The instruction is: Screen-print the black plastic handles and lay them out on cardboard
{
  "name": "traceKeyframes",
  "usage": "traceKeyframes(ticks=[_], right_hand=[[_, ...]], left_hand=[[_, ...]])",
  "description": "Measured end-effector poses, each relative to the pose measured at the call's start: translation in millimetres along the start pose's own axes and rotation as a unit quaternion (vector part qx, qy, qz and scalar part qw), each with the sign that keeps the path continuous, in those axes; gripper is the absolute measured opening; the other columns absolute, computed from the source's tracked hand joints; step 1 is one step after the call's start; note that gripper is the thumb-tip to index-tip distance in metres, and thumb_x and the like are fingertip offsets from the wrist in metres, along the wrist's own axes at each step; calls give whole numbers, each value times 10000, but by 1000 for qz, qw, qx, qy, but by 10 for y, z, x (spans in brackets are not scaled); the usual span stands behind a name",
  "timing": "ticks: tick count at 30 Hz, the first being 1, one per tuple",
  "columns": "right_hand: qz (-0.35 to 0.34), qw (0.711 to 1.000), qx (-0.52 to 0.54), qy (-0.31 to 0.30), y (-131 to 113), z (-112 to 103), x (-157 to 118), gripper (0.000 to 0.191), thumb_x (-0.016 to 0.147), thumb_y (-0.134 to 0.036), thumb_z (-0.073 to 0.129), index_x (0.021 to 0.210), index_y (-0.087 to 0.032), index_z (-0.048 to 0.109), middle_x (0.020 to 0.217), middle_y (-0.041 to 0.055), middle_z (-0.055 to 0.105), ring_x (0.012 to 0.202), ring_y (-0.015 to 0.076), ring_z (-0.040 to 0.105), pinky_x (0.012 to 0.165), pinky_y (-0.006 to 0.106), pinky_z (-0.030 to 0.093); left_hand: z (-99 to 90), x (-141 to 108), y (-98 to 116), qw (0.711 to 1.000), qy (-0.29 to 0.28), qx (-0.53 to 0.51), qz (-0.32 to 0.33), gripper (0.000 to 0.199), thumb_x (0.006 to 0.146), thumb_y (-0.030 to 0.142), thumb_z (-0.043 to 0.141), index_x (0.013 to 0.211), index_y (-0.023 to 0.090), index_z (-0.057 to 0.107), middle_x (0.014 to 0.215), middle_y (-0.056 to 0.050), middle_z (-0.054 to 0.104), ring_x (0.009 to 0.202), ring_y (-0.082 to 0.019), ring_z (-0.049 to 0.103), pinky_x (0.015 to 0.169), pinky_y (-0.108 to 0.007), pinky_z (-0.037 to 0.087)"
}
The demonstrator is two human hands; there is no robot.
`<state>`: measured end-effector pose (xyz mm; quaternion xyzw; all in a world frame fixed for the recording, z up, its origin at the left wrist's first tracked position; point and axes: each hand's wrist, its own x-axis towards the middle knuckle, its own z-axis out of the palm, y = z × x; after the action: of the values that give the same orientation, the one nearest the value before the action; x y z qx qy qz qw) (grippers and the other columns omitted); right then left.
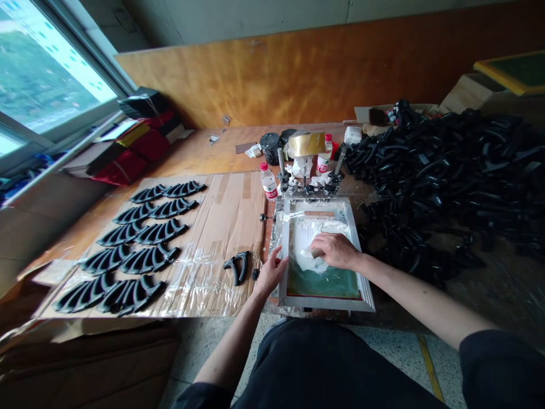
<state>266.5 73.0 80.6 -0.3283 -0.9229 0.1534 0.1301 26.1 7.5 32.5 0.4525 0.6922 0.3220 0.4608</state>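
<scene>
A screen-printing frame (pixel 367 295) with silver metal rails lies in front of me, its mesh (pixel 323 284) green at the near end. White ink (pixel 307 262) is smeared thickly over the middle of the mesh. My right hand (pixel 334 250) is closed on a small squeegee (pixel 317 253), mostly hidden by the fingers, and holds it down against the inked area. At the left rail, my left hand (pixel 272 272) rests with thumb and fingers apart, touching the frame's edge. Two curved black plastic parts (pixel 237 268) lie on cardboard just left of that hand.
Rows of black curved parts (pixel 145 261) cover the left of the cardboard sheet (pixel 208 227). A large heap of black parts (pixel 443 176) fills the right. Behind the frame stand a clamp (pixel 313 187), bottles (pixel 268 182), a black tub (pixel 271 149) and a tape roll (pixel 306 144).
</scene>
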Motion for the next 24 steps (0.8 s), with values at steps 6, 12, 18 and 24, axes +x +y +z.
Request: traceKeyframes(ticks=[6, 12, 18, 24], right_hand=[[-23, 1000, -11, 11, -146, 176, -143, 248, 823, -61, 542, 962, -210, 684, 952, 50, 686, 867, 194, 598, 726, 290, 446], [106, 991, 12, 85, 32, -213, 455, 433, 834, -318, 692, 1257, -303, 601, 1087, 20, 697, 889, 193, 640, 757, 301, 482], [264, 929, 69, 249, 896, -888, 462, 401, 935, -448, 501, 1247, -221, 607, 959, 56, 708, 723, 163, 623, 683, 302, 480], [374, 896, 104, 214, 1031, -473, -178, 377, 919, -475, 485, 829, -159, 670, 818, 74, 686, 739, 192, 617, 689, 304, 466]], left_hand=[[-5, 5, -16, 1000, -9, 11, 15, 614, 790, 506, 603, 1334, 225, 547, 640, 36, 547, 571, -121, 503, 539, -217, 384], [-100, -40, 135, 998, -46, -36, 23, 698, 797, 519, 611, 1410, 222, 459, 594, 61, 508, 491, -87, 420, 472, -201, 296], [-309, -165, 777, 977, -28, -209, 44, 519, 803, 635, 562, 1032, 183, 673, 665, 11, 590, 508, -96, 475, 475, -215, 354], [-363, 101, 1476, 925, 15, -326, 197, 471, 875, 604, 481, 1049, 192, 628, 990, -66, 686, 862, -160, 636, 672, -240, 499]])
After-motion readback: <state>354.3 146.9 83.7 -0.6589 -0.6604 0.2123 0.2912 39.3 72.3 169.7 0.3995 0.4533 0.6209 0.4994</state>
